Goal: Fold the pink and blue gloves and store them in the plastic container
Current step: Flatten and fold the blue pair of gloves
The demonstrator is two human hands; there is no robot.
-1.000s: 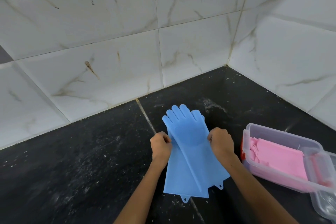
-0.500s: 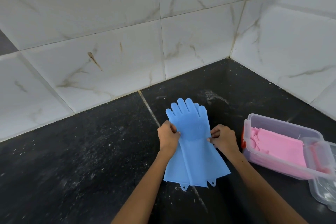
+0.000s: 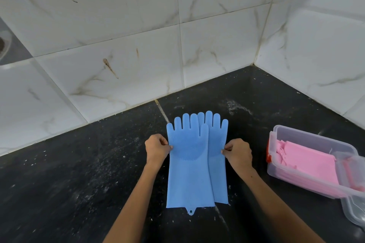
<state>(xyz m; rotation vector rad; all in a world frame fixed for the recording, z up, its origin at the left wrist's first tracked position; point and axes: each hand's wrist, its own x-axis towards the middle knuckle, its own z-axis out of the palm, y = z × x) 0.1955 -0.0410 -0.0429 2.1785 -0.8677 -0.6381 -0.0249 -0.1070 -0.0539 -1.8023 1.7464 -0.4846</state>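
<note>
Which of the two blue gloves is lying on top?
The left blue glove, pinched by the left hand; its thumb overlaps the right blue glove, partly hidden beneath.

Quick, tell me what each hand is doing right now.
Left hand: pinching the left edge of the blue gloves.
Right hand: pinching their right edge.

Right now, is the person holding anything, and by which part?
Yes: the two overlapping blue rubber gloves. The left hand pinches the left edge near the palm, the right hand the right edge.
</note>
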